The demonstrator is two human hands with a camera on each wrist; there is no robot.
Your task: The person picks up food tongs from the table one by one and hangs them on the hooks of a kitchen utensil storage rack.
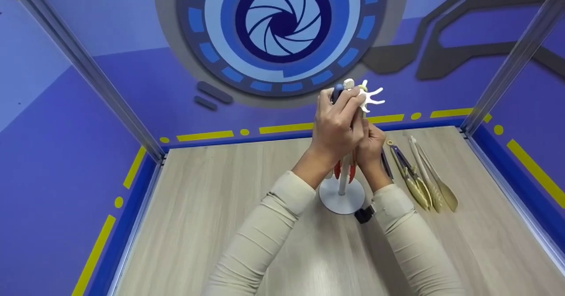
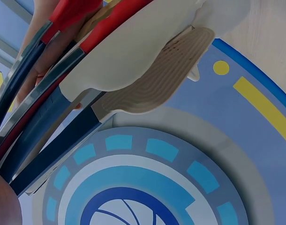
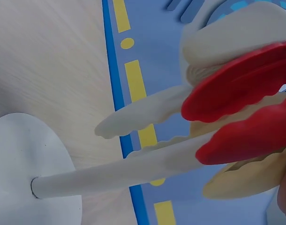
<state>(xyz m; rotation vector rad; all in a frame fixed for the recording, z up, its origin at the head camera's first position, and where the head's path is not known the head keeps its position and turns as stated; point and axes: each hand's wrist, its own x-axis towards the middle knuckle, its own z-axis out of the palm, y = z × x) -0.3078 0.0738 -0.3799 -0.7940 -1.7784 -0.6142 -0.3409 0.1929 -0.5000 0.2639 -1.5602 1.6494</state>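
Observation:
A stand with a round metal base [image 1: 342, 201], a pale post [image 3: 119, 176] and a white spoked top [image 1: 373, 99] carries hanging tongs. My left hand [image 1: 337, 121] curls over the dark-blue handle [image 1: 337, 91] of tongs at the top, fingers right at the spokes. Below and to the right, my right hand [image 1: 371, 144] is curled round the upper post; whether it also pinches tongs, I cannot tell. Red-tipped tongs [image 3: 237, 93], white-tipped tongs [image 3: 145, 112] and beige-tipped tongs [image 3: 246, 180] hang about the post. The left wrist view shows ribbed beige-brown tongs [image 2: 157, 79] beside a large white tip [image 2: 124, 56].
On the wooden table [image 1: 220, 212], right of the stand, lie gold-tipped tongs [image 1: 415, 185] and beige tongs with a spatula-shaped arm [image 1: 446, 194]. A black object [image 1: 364, 215] shows by the right cuff. Blue printed walls [image 1: 114, 124] and metal rails enclose the table.

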